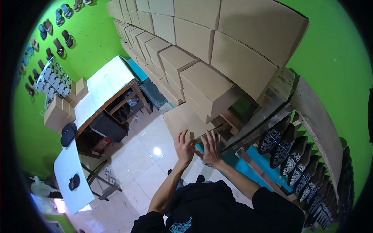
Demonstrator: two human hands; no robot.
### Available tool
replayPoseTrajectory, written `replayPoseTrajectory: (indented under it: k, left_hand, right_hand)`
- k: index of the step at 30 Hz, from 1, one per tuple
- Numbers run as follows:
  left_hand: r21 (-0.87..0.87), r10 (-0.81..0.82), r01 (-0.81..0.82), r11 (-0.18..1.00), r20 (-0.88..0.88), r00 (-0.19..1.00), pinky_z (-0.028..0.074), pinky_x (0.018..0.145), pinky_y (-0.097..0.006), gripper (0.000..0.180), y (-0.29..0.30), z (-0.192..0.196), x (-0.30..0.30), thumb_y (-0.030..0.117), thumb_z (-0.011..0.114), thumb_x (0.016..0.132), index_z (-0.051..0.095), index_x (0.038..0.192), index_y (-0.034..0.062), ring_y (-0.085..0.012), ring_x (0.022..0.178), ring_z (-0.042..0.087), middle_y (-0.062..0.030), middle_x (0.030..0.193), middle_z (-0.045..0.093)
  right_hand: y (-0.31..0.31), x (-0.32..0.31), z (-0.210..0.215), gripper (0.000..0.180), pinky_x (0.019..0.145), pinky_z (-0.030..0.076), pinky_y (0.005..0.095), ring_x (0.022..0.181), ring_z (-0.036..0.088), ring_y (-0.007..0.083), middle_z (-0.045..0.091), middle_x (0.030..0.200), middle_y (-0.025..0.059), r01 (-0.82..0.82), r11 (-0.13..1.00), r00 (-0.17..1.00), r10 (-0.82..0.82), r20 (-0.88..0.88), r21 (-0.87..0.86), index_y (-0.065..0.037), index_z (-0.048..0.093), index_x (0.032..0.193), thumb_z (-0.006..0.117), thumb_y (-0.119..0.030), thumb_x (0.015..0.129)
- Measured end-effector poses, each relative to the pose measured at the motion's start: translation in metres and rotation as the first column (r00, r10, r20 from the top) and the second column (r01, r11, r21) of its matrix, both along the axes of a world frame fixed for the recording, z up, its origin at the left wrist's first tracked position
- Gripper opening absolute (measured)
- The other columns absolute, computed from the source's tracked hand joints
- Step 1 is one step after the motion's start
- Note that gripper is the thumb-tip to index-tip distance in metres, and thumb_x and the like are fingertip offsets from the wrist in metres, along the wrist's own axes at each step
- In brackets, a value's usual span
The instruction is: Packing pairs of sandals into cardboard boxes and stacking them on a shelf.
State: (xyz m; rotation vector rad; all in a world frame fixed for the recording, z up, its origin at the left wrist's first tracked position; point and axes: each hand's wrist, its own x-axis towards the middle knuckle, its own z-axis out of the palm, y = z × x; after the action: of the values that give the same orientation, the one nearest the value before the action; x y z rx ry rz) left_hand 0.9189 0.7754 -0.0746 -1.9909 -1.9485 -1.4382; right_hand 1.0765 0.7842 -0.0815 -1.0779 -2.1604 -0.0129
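Note:
My left hand [184, 146] and my right hand [211, 148] are both raised with fingers spread, pressed flat against the near end of a low brown cardboard box [185, 120]. That box lies at the foot of a tall stack of similar cardboard boxes [202, 50] against the green wall. Neither hand grips anything; the palms only touch the box face. My dark-sleeved arms rise from the lower edge of the view.
A wooden table with a white top [105, 87] stands left, with more boxes [58, 112] beside it. A white board [72, 174] rests on a folding stand. Patterned sandals [287, 155] fill a wooden rack at right. Sandals hang on the green wall [50, 35].

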Motion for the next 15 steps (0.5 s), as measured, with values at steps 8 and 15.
replayPoseTrajectory:
  k: [8, 15]
  left_hand:
    - [-0.016, -0.054, 0.055, 0.998, 0.038, 0.998, 0.044, 0.104, -0.047, 0.016, 0.019, 0.017, 0.027, 0.004, 0.076, 0.074, 0.073, 0.090, 0.0046, -0.0393, 0.127, 0.050, -0.0180, 0.139, 0.055]
    - [-0.111, -0.151, 0.137, 0.984, -0.130, 0.980, 0.022, 0.115, -0.061, 0.061, -0.002, -0.009, -0.041, 0.016, 0.073, 0.085, 0.052, 0.142, 0.0165, -0.0465, 0.146, 0.024, -0.0223, 0.159, 0.025]
  right_hand:
    - [0.020, -0.024, -0.007, 0.058, 0.111, 0.031, 0.0611, 0.137, 0.033, 0.0522, 0.033, 0.148, 0.0261, 0.072, 0.997, 0.974, -0.079, -0.211, -0.041, -0.006, 0.042, 0.137, 0.068, -0.020, 0.087]
    - [0.026, -0.015, 0.006, 0.052, 0.107, 0.027, 0.0705, 0.136, 0.036, 0.0497, 0.036, 0.148, 0.0227, 0.007, 0.999, 1.000, -0.007, 0.003, 0.039, -0.008, 0.053, 0.129, 0.073, -0.021, 0.083]
